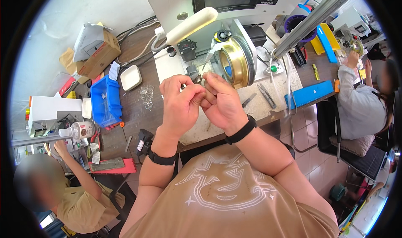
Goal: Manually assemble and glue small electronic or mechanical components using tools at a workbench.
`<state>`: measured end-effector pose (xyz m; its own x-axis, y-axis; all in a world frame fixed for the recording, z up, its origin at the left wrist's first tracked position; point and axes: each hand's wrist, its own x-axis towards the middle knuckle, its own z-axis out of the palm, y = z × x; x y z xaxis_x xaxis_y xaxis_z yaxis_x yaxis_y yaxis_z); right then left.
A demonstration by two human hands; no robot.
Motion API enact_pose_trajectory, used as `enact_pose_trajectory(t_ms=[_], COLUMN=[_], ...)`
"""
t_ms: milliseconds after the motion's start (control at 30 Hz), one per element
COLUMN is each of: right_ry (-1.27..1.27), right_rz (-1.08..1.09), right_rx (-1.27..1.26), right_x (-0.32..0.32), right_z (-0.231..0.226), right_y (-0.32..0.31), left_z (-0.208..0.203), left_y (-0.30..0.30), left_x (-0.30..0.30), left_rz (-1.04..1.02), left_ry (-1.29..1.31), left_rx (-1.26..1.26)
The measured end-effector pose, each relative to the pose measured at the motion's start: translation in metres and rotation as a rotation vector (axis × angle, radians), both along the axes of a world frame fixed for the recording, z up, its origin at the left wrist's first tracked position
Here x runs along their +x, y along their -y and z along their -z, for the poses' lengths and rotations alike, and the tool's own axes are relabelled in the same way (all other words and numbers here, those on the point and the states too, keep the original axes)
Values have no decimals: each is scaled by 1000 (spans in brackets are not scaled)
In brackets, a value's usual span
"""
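Observation:
My left hand (180, 104) and my right hand (224, 102) meet in front of a bench machine, fingers bent and pinched together. Whatever lies between the fingertips is too small or hidden to name. Just beyond them stands the machine's gold-coloured wheel (235, 65), with a small metal fixture (193, 72) to its left. A white lamp (192, 26) with a rounded head reaches over the work spot. Small clear and metallic pieces (146, 96) lie scattered on the table left of my left hand.
Left stand a blue bin (105, 99), a white dish (131, 78) and a cardboard box (100, 55). Tweezers (266, 96) and a small cutter (249, 100) lie right of my hands. A metal post (310, 24) slants up at the right. Co-workers sit on both sides.

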<state>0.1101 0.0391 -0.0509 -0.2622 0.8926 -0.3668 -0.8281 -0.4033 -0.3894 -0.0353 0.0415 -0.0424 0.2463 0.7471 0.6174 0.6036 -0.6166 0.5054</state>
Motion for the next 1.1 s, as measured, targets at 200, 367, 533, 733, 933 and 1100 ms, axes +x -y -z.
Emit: enact_pose_trajectory(t_ms=[200, 367, 533, 733, 933, 1100], right_ry=[-31, 42, 80, 87, 83, 103], right_rz=[4, 19, 27, 31, 13, 24], right_rx=[6, -92, -100, -74, -55, -103], right_x=[1, -1, -2, -4, -4, -5], right_z=[-6, -10, -8, -5, -3, -10], right_y=[2, 6, 5, 3, 0, -1], left_z=[-1, -1, 0, -1, 0, 4], left_y=[1, 3, 6, 4, 4, 2], left_x=[1, 0, -2, 0, 0, 1], left_rz=[-3, 11, 24, 11, 10, 4], left_ry=[5, -10, -33, 14, 18, 18], left_rx=[4, 14, -42, 0, -3, -12])
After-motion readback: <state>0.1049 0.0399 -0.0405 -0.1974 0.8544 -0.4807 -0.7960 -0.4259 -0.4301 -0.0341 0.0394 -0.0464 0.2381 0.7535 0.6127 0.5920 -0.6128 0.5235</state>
